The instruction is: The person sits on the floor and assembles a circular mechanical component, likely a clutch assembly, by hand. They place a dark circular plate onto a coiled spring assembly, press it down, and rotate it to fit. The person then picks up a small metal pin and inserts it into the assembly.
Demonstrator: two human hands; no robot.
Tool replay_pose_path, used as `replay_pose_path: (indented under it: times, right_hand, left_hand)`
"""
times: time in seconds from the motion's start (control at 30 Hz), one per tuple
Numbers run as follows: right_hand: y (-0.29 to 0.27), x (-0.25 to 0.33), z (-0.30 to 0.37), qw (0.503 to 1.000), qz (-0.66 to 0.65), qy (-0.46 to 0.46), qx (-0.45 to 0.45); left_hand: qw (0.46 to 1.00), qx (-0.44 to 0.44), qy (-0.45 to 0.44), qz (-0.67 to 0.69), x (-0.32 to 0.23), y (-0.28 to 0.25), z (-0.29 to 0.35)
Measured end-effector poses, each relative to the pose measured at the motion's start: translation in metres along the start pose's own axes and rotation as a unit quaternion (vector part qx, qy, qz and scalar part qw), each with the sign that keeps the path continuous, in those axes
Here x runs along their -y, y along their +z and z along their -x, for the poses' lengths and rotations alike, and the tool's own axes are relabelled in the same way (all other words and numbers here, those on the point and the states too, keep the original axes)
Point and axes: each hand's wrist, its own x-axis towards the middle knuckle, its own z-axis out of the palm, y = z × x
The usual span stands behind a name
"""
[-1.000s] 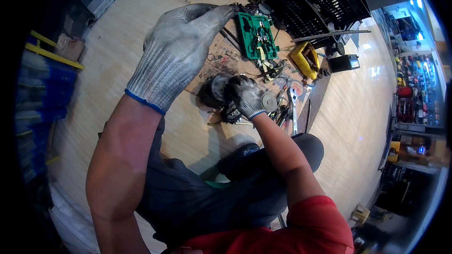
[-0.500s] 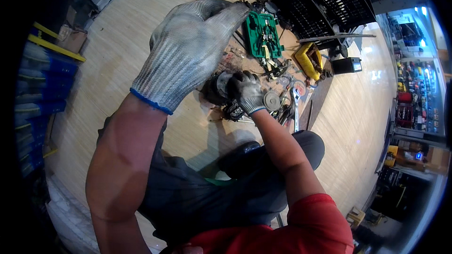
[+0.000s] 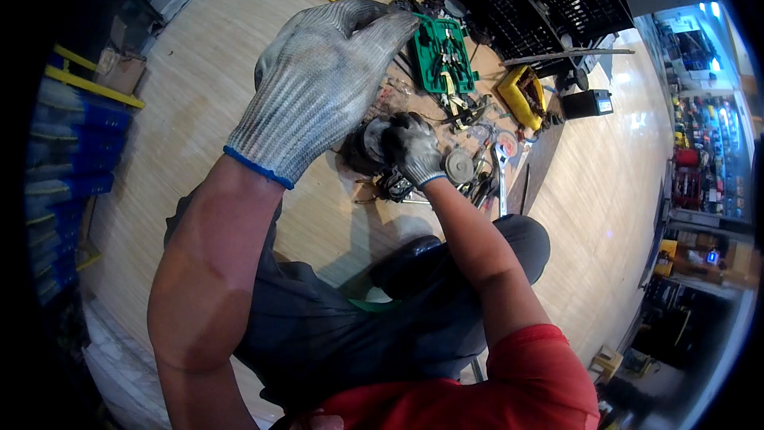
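Close to the camera, my left hand (image 3: 322, 84), in a grey-white knit glove with a blue cuff, is closed, thumb and fingers pressed together and pointing right. Whatever it may hold is hidden. Lower and farther off, my right hand (image 3: 418, 151), in a similar glove with dark, soiled fingers, curls over the right side of a dark, round machine part (image 3: 368, 143). That part is partly covered by my left glove. Just right of the right hand lies a grey metal disc (image 3: 459, 166). An adjustable wrench (image 3: 501, 179) lies beyond the disc.
A green tool case (image 3: 434, 56) lies open beyond my hands. Behind it stand black slotted crates (image 3: 549, 0), with a yellow container (image 3: 521, 97) and a black box (image 3: 587, 104) to the right. Blue bins (image 3: 64, 159) line the left. My bent knee (image 3: 525, 243) is near the wrench.
The fingers of my right hand have shifted slightly on the round part, a little blurred. My left hand keeps nearly the same pose.
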Motion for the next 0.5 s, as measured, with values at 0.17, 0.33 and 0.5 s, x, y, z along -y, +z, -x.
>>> replay_pose_path:
  times: [0.17, 0.33, 0.5]
  right_hand:
    - [0.002, 0.006, -0.005, 0.999, -0.008, 0.039, 0.018]
    - [0.004, -0.001, -0.001, 0.998, -0.046, 0.041, -0.009]
    - [0.004, -0.009, 0.002, 0.997, -0.064, 0.038, 0.013]
  left_hand:
    - [1.000, -0.001, -0.005, -0.014, -0.002, 0.000, 0.000]
    - [0.974, 0.010, -0.134, 0.185, -0.007, -0.004, -0.001]
    - [0.913, 0.069, -0.295, 0.273, -0.018, -0.019, -0.014]
